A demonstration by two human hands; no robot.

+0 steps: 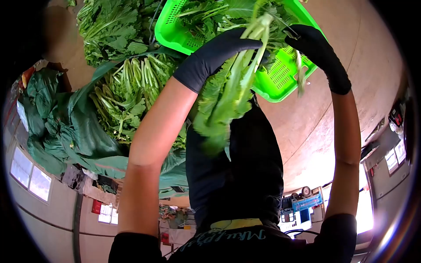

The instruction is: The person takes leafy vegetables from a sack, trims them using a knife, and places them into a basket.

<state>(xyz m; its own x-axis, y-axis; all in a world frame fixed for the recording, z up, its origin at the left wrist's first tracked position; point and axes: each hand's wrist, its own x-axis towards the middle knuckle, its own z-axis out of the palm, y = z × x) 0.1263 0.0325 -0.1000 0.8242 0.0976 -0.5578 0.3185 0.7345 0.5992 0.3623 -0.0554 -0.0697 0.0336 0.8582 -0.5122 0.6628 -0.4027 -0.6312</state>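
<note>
Gripping the leafy bunch by the green basket, the left hand angles its stem end away from the legs. The right hand is nearby, fingers curled, their hold unclear.

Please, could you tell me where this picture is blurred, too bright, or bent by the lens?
Head view: the leafy tips of the held greens look smeared, probably from motion; head view: the opening at lower right is glaring white, with lens flare beside it; head view: the wall at left curves, and the corners fall black.
</note>
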